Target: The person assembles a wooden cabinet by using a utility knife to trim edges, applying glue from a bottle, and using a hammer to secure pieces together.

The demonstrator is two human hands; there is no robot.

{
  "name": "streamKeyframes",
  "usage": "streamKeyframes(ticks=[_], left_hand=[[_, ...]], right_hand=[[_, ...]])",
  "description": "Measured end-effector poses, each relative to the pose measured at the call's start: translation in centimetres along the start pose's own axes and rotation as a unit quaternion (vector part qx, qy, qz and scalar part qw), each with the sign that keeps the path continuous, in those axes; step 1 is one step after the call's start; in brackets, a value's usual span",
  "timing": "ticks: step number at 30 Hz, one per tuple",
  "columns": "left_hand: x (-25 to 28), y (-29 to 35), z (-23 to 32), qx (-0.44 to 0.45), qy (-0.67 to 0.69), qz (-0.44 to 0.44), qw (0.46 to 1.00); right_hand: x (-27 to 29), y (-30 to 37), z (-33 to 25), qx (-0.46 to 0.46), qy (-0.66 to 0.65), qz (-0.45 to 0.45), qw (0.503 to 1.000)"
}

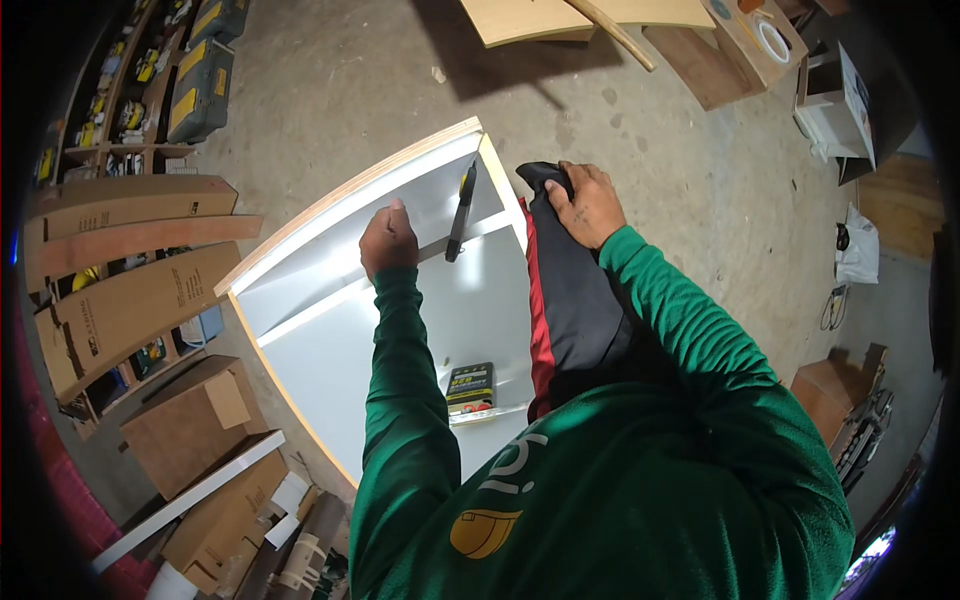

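My left hand [389, 238] is closed in a fist above a white cabinet carcass [375, 335], thumb toward the far side. Whatever its fingers may hold is hidden. To its right a black utility knife [460, 215] with a yellow mark lies against the carcass near its far corner. My right hand [588, 203] rests on my bent knee, its thumb and fingers apart over the black trouser leg [580, 300]. A dark tin [470, 388] with yellow print sits inside the carcass, near my left forearm.
Shelves of tools [130, 110] and grey-and-yellow cases [200, 90] line the far left. Cardboard boxes [150, 305] stand on the left, with a white strip [190, 495] leaning nearby. Wooden boards [590, 20] and a brown box [710, 65] lie ahead on the concrete floor.
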State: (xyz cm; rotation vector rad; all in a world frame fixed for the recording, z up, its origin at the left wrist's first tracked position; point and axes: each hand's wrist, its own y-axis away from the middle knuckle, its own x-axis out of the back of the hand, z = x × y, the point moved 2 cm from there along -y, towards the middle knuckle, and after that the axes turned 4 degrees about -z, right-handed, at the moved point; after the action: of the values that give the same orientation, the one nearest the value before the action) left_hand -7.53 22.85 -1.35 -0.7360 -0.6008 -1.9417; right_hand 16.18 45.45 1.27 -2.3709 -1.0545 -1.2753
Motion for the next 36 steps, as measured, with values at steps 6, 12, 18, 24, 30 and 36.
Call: streamKeyframes(ticks=[6,12,18,24,30,36], left_hand=[[0.3,0.0,0.7,0.031,-0.047,-0.023,0.998],[0.6,0.1,0.9,0.010,0.016,-0.073,0.997],[0.1,3.3,4.9,-0.143,-0.017,-0.156,0.977],[0.6,3.2,8.3,-0.142,-0.191,-0.164,0.957],[4.3,2.4,15.3,-0.084,-0.259,-0.174,0.946],[6.4,5.8,18.6,-0.227,-0.094,-0.085,0.966]], right_hand=[[0.0,-0.1,-0.1,0.000,0.002,-0.002,1.000],[0.2,-0.1,-0.5,-0.007,0.000,-0.014,1.000],[0.3,-0.2,-0.1,-0.008,-0.009,-0.016,1.000],[0.0,-0.1,0.0,-0.005,-0.012,-0.007,1.000],[0.0,-0.2,0.5,-0.003,-0.019,-0.003,1.000],[0.9,0.7,0.3,0.025,-0.019,0.047,0.998]])
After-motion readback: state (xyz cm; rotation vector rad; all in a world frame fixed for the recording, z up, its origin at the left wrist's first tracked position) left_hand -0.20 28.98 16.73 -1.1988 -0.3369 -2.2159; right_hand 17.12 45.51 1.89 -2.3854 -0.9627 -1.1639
